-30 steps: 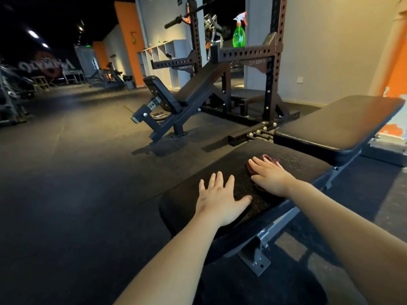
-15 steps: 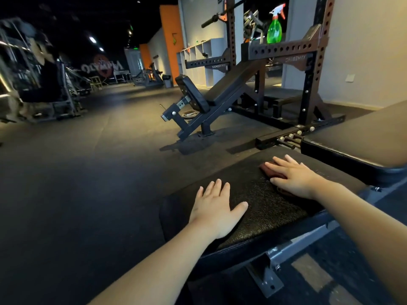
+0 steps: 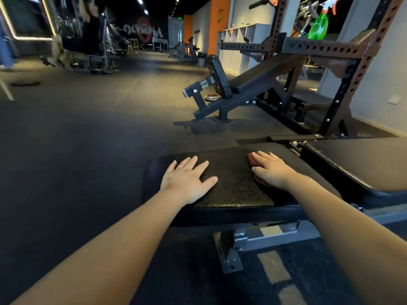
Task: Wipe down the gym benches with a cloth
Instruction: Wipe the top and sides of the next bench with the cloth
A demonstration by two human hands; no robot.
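Since half a second ago the view has swung left, so more of the dim hall shows, while both hands have barely shifted on the pad.

At lower centre of the frame, the grey steel frame bracket carries the black grained vinyl seat pad of the gym bench. This looks heavy and steady, unlikely to slide under a push. The left hand lies flat on the pad at centre frame, fingers straight and spread, holding nothing. It probably serves as a brace.

Right of centre, the right hand presses down with straight fingers on the dark red folded cloth, which peeks out at the fingertips and near the wrist.

The cloth seems light, soft and limp, and the grained surface should drag on it. It will likely bunch unless pinned under the whole palm or gripped by a gathered fold.

Just beyond, at the right edge, is the smooth black back pad. Farther off, at upper right, a black incline bench sits in a dark perforated steel rack, where a green plastic spray bottle stands.
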